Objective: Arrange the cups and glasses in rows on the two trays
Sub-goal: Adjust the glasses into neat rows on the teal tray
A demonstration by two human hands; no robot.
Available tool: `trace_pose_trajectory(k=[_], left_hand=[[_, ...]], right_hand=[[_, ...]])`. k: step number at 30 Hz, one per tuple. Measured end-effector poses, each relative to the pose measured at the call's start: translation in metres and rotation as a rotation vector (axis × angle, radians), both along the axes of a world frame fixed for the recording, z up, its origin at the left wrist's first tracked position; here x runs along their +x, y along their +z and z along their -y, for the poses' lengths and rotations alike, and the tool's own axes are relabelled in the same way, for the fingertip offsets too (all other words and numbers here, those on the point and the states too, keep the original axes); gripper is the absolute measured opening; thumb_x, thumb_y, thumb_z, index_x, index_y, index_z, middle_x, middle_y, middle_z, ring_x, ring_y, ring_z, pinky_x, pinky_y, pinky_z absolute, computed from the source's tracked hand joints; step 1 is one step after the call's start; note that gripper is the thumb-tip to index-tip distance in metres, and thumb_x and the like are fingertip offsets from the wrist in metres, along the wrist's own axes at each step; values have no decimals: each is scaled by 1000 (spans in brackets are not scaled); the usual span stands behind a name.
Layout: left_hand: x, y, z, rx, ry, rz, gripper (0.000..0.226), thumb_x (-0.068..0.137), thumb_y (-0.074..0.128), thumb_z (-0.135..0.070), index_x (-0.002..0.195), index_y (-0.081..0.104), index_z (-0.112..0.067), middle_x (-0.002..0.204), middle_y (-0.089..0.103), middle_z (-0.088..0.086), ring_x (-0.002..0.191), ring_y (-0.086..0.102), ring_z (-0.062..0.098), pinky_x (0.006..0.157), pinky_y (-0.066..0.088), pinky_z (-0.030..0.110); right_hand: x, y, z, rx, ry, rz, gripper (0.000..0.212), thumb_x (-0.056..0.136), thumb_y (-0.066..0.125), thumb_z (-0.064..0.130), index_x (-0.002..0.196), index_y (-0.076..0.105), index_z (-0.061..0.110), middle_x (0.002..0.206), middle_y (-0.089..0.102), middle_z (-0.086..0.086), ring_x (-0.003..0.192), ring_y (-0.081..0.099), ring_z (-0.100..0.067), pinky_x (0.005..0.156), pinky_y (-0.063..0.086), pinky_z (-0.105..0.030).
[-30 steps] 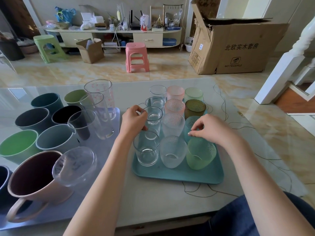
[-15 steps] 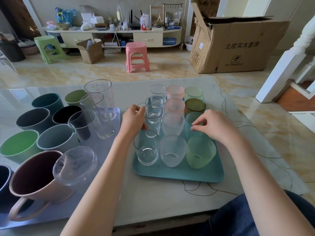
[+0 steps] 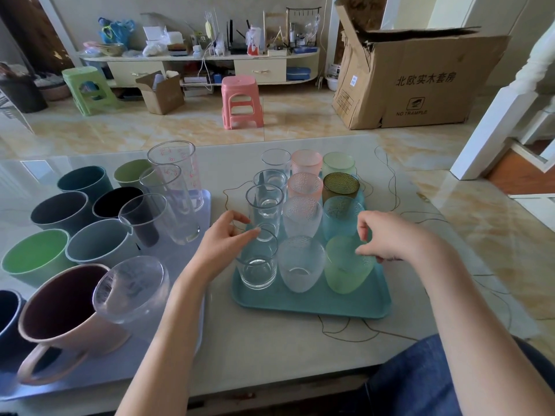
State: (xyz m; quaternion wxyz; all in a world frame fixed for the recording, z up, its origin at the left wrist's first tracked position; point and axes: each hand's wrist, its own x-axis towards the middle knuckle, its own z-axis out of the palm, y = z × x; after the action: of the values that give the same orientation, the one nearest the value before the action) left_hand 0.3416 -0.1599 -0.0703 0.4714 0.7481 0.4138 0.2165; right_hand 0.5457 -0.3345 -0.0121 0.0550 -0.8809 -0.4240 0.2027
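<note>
Cardboard box (image 3: 417, 79) beyond pink stool (image 3: 240, 102)

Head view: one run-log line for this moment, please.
teal tray: three rows of glasses | left hand: at near clear glass | right hand: above green glass

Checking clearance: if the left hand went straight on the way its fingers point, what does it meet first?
Probably the nearest clear glass: the left hand has fingertips at its rim already, though contact is unclear.
</note>
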Motion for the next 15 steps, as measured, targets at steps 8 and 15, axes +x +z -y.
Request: trace_pose_trajectory(k=[8,15], left_hand=[[8,7,1,194,48,-72,8,82,65,-10,76,64,-16,56,39,1,48,42,16,35,41,14],[18,5,-3,177,155,-68,7,82,62,-11,79,62,-17,64,42,-2,49,46,18,32,39,12]], right_hand=[[11,-9,-2,142,-37,72,21,84,57,12,72,43,21,75,53,1,71,59,-23,49,36,-25],[4,-1,-3,224,-8,202,25,84,62,39,79,47,19,68,54,4,59,50,-13,48,30,-25]])
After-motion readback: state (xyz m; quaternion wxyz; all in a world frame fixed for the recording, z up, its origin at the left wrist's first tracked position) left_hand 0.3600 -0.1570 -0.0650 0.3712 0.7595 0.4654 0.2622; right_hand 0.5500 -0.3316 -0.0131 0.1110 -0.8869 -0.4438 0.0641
